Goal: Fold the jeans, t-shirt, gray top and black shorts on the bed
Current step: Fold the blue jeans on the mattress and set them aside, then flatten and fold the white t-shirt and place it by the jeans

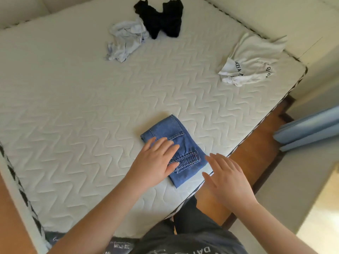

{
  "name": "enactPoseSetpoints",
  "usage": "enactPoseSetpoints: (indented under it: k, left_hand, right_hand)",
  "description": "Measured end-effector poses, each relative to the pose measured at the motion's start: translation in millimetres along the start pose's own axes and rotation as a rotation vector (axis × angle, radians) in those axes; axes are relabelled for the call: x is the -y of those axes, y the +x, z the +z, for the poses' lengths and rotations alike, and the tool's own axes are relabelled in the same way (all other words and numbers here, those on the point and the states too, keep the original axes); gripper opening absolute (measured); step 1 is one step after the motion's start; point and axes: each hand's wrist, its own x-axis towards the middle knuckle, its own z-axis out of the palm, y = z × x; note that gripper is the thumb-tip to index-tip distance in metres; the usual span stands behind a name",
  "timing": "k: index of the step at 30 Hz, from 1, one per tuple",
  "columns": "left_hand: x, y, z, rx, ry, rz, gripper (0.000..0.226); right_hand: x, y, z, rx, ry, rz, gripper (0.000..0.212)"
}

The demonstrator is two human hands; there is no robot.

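Observation:
The blue jeans [176,132] lie folded into a small rectangle near the front right edge of the bed [73,107]. My left hand [156,162] rests flat on their left part, fingers straight. Just right of the jeans, over the mattress edge, my right hand [227,178] hovers with fingers spread and holds nothing. The black shorts [161,17] lie crumpled at the far side. A crumpled gray top [126,41] touches them on the left. The white t-shirt [253,61] with dark lettering lies bunched at the far right corner.
A wooden bed frame [256,149] runs along the mattress's right edge. A light blue curtain [308,129] hangs at the right. A pale wall or headboard [275,13] borders the far side. My dark clothing [192,235] shows at the bottom.

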Motion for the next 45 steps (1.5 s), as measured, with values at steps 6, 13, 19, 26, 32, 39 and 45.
enactPoseSetpoints:
  k: [6,13,19,26,32,39,45]
  left_hand:
    - [-38,-16,-30,-0.091,-0.036,0.063,0.051]
    - [-114,7,-49,-0.008,-0.009,0.340,0.053]
    - [-185,36,-64,0.010,0.020,0.471,0.054]
    - [-287,67,-66,0.088,0.006,0.583,0.054]
    - [-336,83,-57,0.158,0.046,0.627,0.056]
    - [-331,132,-39,0.202,0.092,0.612,0.057]
    - [-309,206,-24,0.185,0.076,0.590,0.057]
  right_hand:
    - [5,-59,-37,-0.163,-0.089,0.120,0.046]
    - [-14,-117,-42,-0.268,-0.153,0.231,0.050]
    - [-51,-170,-43,-0.338,-0.158,0.483,0.047]
    - [-104,-241,-52,-0.309,-0.074,0.710,0.050]
    - [-149,-270,-58,-0.268,-0.060,0.760,0.053]
    - [-194,-238,-74,-0.203,0.014,0.757,0.053]
    - [-229,-178,-87,-0.156,-0.021,0.713,0.052]
